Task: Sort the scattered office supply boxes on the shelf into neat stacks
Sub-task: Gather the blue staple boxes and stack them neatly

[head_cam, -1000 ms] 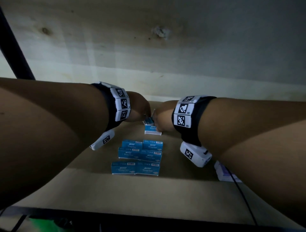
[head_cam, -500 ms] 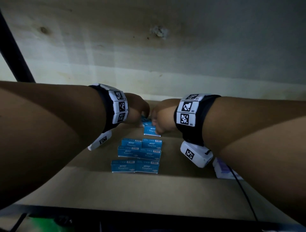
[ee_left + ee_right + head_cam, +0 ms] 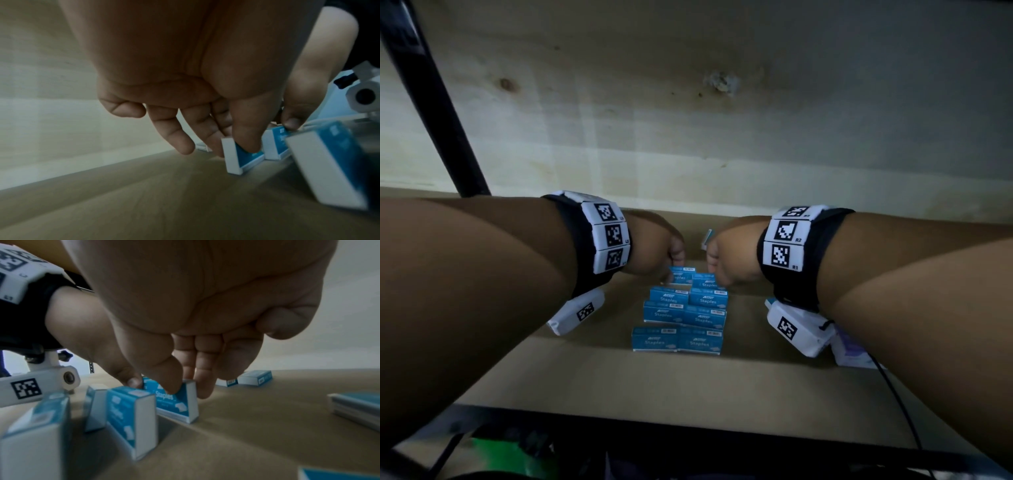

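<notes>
Wooden shelf (image 3: pixel 592 383) | left hand (image 3: pixel 185 91) pinching staple box (image 3: pixel 242 155) toward rear edge | right hand (image 3: pixel 205 318) pinching neighbouring staple box (image 3: pixel 179 400) | staple rows (image 3: pixel 681 322) toward front edge

Back-row staple boxes (image 3: pixel 683 275): partly covered by both hands in head view.
Left hand (image 3: pixel 654 245) fingertips: hidden behind knuckles there.
Nearest staple box (image 3: pixel 333 164): blurred, cut off at right edge of left wrist view.
Purple-and-white packet (image 3: pixel 851 347): mostly behind right forearm, unidentifiable.
Bottom-corner box (image 3: pixel 339 474): cut off by frame edge.
Far boxes' (image 3: pixel 255 377) print: too small to read.
</notes>
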